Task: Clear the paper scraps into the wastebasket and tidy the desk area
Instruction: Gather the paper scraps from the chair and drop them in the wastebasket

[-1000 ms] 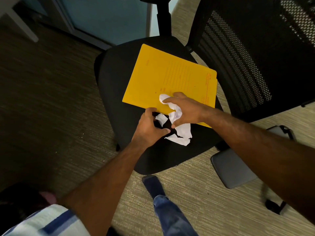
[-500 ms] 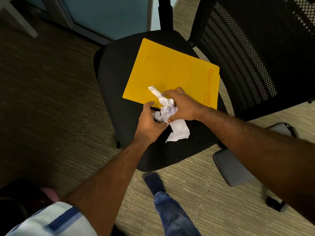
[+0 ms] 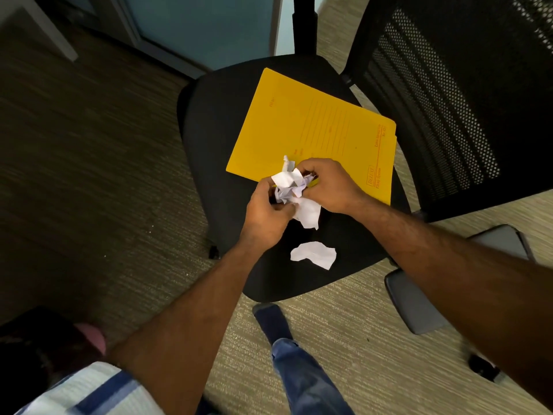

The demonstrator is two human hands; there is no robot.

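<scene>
A bunch of crumpled white paper scraps (image 3: pixel 291 187) is held between both my hands above a black office chair seat (image 3: pixel 215 139). My left hand (image 3: pixel 266 214) grips the bunch from the left and below. My right hand (image 3: pixel 329 187) closes on it from the right. One loose white scrap (image 3: pixel 314 254) lies flat on the seat just below my hands, touching neither. A yellow folder (image 3: pixel 311 127) rests on the seat behind the hands, its near edge partly hidden by them. No wastebasket is in view.
The chair's black mesh backrest (image 3: pixel 466 94) stands to the right, and a grey armrest (image 3: pixel 419 304) juts out at lower right. Carpet (image 3: pixel 89 175) surrounds the chair. My leg in jeans and dark sock (image 3: pixel 275 322) stands in front of the seat. A blue glass panel (image 3: pixel 209 25) is behind.
Both hands have gathered the scraps into one crumpled bunch and lifted it slightly. One scrap now lies separate on the seat below the hands.
</scene>
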